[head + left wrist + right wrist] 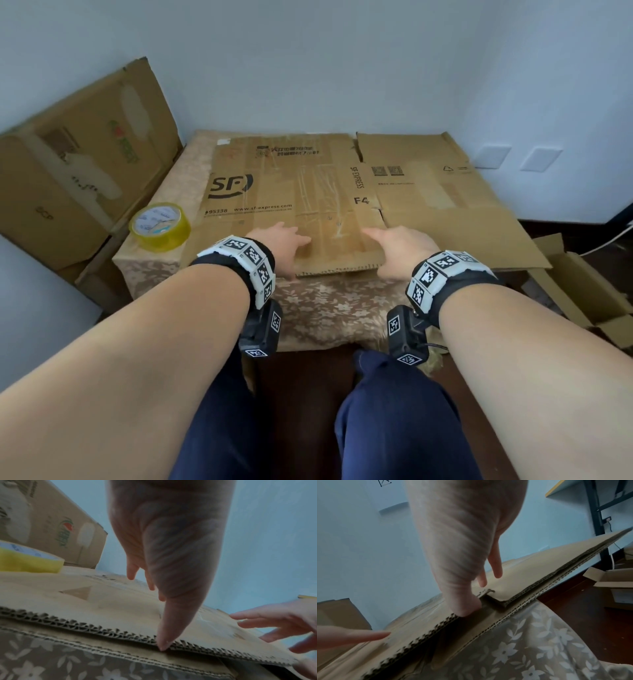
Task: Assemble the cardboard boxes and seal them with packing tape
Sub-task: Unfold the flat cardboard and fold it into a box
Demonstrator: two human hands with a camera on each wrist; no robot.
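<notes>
Two bare hands grip the near edge of a flattened cardboard box (294,192) printed with "SF". On the left hand (278,246), the fingers (131,573) lie spread on top of the near flap while the thumb (164,639) hooks under its corrugated edge. The right hand (399,251) does the same just beside it: fingers (495,566) slightly apart on top, thumb (464,607) tucked beneath, and the top layer is raised a little off the layer below. The box lies flat on a table under a floral cloth (329,308), overhanging its right side. A yellow roll of packing tape (159,226) stands at the table's left corner, near the box. More flattened cardboard (85,164) leans against the wall on the left
</notes>
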